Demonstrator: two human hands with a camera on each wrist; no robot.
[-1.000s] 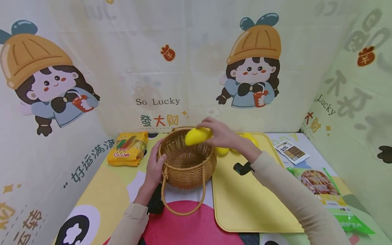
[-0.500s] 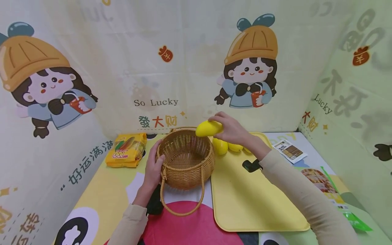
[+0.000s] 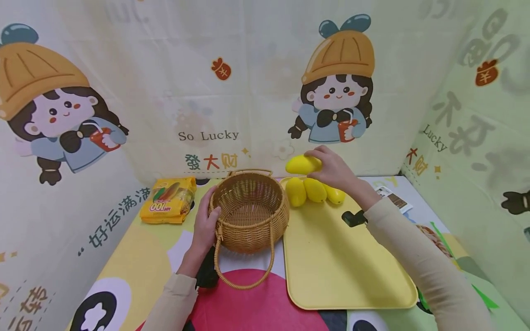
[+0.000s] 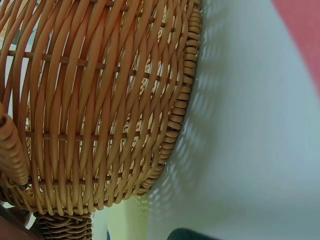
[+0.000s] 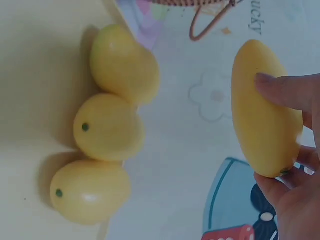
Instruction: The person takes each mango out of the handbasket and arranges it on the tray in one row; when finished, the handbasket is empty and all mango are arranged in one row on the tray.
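Observation:
In the head view my right hand (image 3: 333,168) pinches a yellow mango (image 3: 303,164) in the air above the far end of a yellow tray (image 3: 323,266). The right wrist view shows the thumb across one side of this mango (image 5: 262,110) and fingers behind it. Three more mangoes (image 5: 108,129) lie in a row on the tray's far end. My left hand (image 3: 205,223) grips the left rim of a round wicker basket (image 3: 256,236); no fruit shows inside. One basket handle hangs down at the front. Woven wicker (image 4: 95,100) fills much of the left wrist view.
A yellow snack bag (image 3: 169,201) stands left of the basket. Right of the tray lie a white packet (image 3: 393,198) and a green food bag (image 3: 434,239), partly hidden by the right sleeve. A printed cloth wall (image 3: 252,92) rises behind the table.
My right hand has carried the mango from over the basket rim to the right and slightly up, over the tray. The left hand keeps its hold on the basket.

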